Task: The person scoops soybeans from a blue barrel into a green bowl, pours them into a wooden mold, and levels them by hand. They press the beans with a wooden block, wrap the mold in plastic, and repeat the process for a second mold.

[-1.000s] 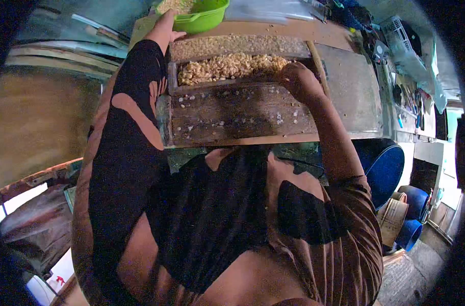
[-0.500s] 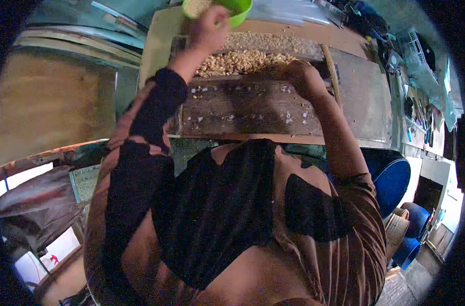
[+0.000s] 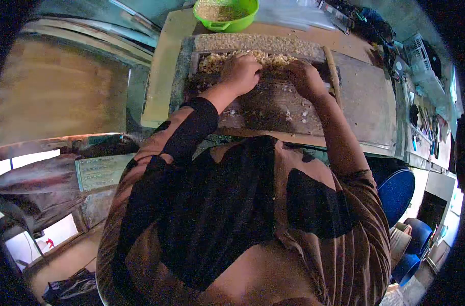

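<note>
A wooden frame holds a strip of pale, nut-like pieces (image 3: 276,60). Over the strip's left half is my left hand (image 3: 240,74), its fingers curled down against the pieces. My right hand (image 3: 305,79) lies at the strip's right end with its fingers bent in. Whatever sits between the fingertips of either hand is hidden. Behind the strip lies a flat, pressed-looking slab of similar pale bits (image 3: 258,43). In front is a dark wooden board (image 3: 273,112) dotted with whitish specks.
A green bowl (image 3: 226,24) with pale, grain-like bits stands at the table's back left. A wooden rod (image 3: 332,76) runs along the frame's right side. Clear plastic sheeting (image 3: 299,14) lies at the back. Blue barrels (image 3: 395,188) stand at the right.
My left hand has come from the green bowl down to the nut-like strip. My right hand remains at the strip's right end. The view has shifted slightly.
</note>
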Motion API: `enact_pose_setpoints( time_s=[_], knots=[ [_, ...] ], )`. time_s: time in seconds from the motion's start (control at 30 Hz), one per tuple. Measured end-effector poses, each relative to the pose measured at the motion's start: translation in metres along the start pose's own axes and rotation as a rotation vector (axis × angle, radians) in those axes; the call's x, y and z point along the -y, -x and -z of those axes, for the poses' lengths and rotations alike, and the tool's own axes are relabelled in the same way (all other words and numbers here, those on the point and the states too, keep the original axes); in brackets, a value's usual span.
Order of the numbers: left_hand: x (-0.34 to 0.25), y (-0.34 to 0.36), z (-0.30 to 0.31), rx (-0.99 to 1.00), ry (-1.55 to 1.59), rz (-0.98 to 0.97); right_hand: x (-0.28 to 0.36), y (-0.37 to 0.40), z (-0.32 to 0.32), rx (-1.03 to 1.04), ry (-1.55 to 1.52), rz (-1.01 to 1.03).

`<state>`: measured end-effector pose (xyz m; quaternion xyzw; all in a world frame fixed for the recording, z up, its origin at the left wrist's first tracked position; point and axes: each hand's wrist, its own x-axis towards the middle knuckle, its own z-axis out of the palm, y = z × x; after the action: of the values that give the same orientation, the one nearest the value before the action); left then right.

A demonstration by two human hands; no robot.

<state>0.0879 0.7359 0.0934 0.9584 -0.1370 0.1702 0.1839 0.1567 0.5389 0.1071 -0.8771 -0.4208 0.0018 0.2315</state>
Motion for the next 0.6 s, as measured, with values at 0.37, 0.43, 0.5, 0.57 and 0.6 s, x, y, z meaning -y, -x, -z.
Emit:
enact_pose_setpoints(
  time_s=[0.37,0.43,0.5,0.57,0.6],
  knots=[
    [0.002,-0.002,-0.007,-0.047,-0.149,-0.022,0.002,-0.004,-0.004,0.073,0.027,-0.111],
    [0.004,-0.002,-0.008,-0.022,-0.173,-0.027,0.011,-0.007,-0.007,0.006,-0.019,-0.085],
    [0.003,-0.002,-0.005,-0.016,-0.249,-0.05,0.016,-0.014,-0.014,0.054,0.048,-0.086],
    [-0.003,0.0,0.001,-0.029,-0.257,-0.017,0.014,-0.024,-0.025,0.101,0.115,-0.086],
    [-0.005,0.001,0.003,-0.041,-0.264,0.016,0.012,-0.029,-0.032,0.147,0.147,-0.126]
  ],
)
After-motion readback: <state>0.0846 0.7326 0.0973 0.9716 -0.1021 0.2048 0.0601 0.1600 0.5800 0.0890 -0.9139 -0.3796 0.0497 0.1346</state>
